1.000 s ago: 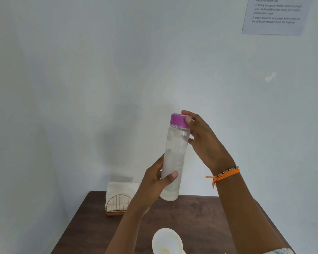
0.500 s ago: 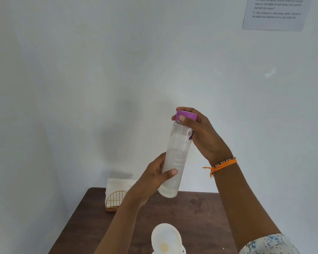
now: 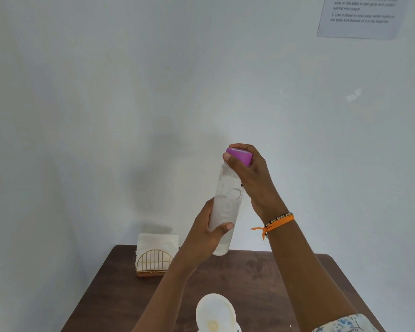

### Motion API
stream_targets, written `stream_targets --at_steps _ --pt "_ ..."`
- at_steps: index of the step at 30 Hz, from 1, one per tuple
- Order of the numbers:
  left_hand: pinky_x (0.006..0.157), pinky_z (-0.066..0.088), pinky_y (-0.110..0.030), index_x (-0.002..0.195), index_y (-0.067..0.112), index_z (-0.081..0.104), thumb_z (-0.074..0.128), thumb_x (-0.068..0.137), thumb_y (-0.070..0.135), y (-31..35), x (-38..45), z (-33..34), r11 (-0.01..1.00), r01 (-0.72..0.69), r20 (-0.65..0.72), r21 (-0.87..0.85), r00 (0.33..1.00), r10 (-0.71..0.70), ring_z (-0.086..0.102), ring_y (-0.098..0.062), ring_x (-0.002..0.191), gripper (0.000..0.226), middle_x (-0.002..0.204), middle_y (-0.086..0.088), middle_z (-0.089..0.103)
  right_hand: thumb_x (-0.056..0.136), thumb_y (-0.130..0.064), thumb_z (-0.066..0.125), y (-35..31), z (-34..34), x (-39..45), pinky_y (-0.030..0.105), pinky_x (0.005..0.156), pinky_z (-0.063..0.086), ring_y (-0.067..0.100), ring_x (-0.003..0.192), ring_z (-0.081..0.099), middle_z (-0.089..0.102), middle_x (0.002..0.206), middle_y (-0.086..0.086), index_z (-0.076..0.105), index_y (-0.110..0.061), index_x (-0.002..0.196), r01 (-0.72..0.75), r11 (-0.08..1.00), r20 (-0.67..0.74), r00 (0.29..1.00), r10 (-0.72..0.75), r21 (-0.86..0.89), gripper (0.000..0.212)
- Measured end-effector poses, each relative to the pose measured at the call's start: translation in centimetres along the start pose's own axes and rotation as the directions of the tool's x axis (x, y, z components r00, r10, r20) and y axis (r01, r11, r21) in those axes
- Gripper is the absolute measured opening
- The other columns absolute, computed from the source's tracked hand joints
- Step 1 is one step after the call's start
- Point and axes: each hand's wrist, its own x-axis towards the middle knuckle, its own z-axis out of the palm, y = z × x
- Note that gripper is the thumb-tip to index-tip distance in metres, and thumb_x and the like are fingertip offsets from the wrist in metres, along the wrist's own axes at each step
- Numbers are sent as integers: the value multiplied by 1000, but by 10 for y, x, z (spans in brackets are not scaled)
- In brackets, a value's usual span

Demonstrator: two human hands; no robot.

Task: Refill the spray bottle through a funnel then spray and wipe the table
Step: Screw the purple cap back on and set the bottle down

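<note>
Two hands hold the water bottle above the funnel: my left hand wraps its lower body, my right hand clenches the purple cap; smooth, likely slippery, so grip low and firm

Both forearms were bare. The left hand wore nothing on its wrist or fingers. The right hand had short, plain nails. Just below it, the wrist carried an orange cord bracelet, knotted with loose ends trailing off its side. Touching the cord on the side nearer the hand sat a thin beaded band of dark and pale beads. Well down the arm from the cord, a white sleeve with a blue print covered the upper arm.
</note>
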Motion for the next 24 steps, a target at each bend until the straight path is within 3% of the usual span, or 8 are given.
stream_targets --at_steps 5,9,15,24 --pt "102 43 -37 136 28 28 61 84 35 -8 7 6 999 35 -10 26 999 -35 47 -15 116 61 135 4 44 82 -31 67 7 0 3 17 62 45 17 97 54 56 105 -5 54 -28 104 -36 998 27 999 37 -61 25" --pt "102 41 -37 137 30 25 59 85 38 -14 12 7 998 66 -29 19 997 -65 44 -13 117 62 137 6 40 85 -27 63 14 -1 3 8 58 44 6 88 53 53 102 -11 49 -19 114 -28 997 19 999 30 -72 33" --pt "96 42 -27 128 37 33 65 82 30 -35 9 -2 995 100 -7 -26 995 -100 43 -6 112 56 129 14 40 83 -28 66 44 -6 -2 9 58 46 6 90 52 52 107 -9 49 -17 116 -64 988 -5 998 63 -144 39" --pt "77 42 -14 125 24 50 58 88 13 -101 -5 -10 935 353 -40 -43 934 -355 55 -5 97 39 121 6 56 73 -23 77 126 -7 -10 25 72 50 8 90 52 54 102 -14 50 -19 110 -212 939 10 975 223 -270 46"
